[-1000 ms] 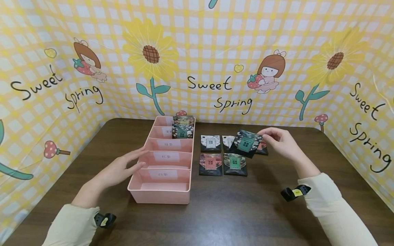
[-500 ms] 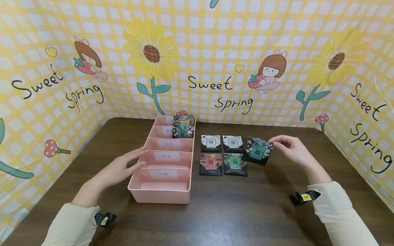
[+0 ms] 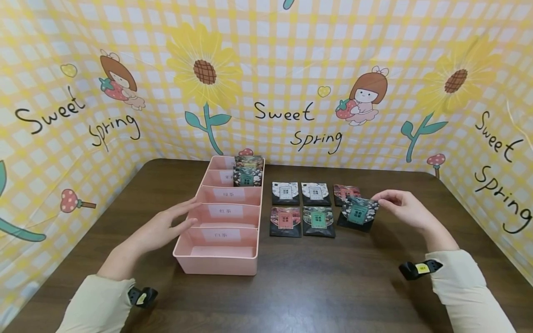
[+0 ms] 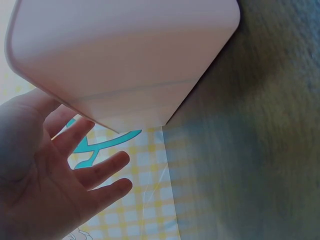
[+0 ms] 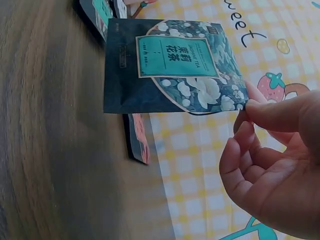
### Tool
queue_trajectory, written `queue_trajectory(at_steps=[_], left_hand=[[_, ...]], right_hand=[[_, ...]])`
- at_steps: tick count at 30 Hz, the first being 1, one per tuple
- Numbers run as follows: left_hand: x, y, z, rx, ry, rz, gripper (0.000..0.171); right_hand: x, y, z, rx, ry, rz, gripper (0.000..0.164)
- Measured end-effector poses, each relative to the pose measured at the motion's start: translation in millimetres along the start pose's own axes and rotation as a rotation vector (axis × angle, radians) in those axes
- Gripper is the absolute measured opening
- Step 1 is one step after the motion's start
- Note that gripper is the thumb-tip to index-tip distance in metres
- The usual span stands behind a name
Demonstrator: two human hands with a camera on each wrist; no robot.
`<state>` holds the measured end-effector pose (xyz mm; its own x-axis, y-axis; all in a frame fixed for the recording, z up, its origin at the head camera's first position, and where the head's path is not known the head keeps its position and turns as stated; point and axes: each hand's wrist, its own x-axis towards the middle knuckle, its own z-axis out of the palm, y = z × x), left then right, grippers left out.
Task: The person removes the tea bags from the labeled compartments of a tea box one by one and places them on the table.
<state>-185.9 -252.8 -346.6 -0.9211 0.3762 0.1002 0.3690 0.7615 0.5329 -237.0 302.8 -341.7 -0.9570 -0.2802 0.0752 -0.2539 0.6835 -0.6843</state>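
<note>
My right hand [image 3: 401, 208] pinches a corner of a dark jasmine tea sachet [image 5: 172, 70] with a teal label and white flowers. In the head view that sachet is tilted low over the table, its upper edge overlapping a red-and-black sachet [image 3: 345, 192]. My left hand [image 3: 166, 226] rests its fingers along the left rim of a long pink divided box [image 3: 216, 266]; in the left wrist view the fingers are spread beside the box wall. Two sachets stand in the box's back compartments, the nearer one a jasmine tea sachet [image 3: 247, 177]. The three front compartments hold only paper labels.
Right of the box lie two white-topped sachets [image 3: 285, 193] in the back row. In front of them are a red-labelled sachet [image 3: 285, 222] and a green-labelled sachet [image 3: 318, 222]. A yellow checked cloth [image 3: 283, 55] hangs behind the brown table [image 3: 316, 286].
My right hand has carried the jasmine tea sachet right and toward me, uncovering a white-topped sachet and part of the red-and-black one. The left hand has stayed on the box.
</note>
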Motion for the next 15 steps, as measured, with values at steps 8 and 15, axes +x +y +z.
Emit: queue_trajectory(at_steps=[8,15], left_hand=[[0.2,0.5,-0.2,0.005,0.003,-0.004,0.049],[0.2,1.1,-0.8,0.003,-0.004,-0.011,0.049]], right_hand=[[0.4,8.7,-2.1,0.029,-0.058,0.03,0.029],[8.1,15.5,2.1,-0.009,-0.062,0.048,0.029]])
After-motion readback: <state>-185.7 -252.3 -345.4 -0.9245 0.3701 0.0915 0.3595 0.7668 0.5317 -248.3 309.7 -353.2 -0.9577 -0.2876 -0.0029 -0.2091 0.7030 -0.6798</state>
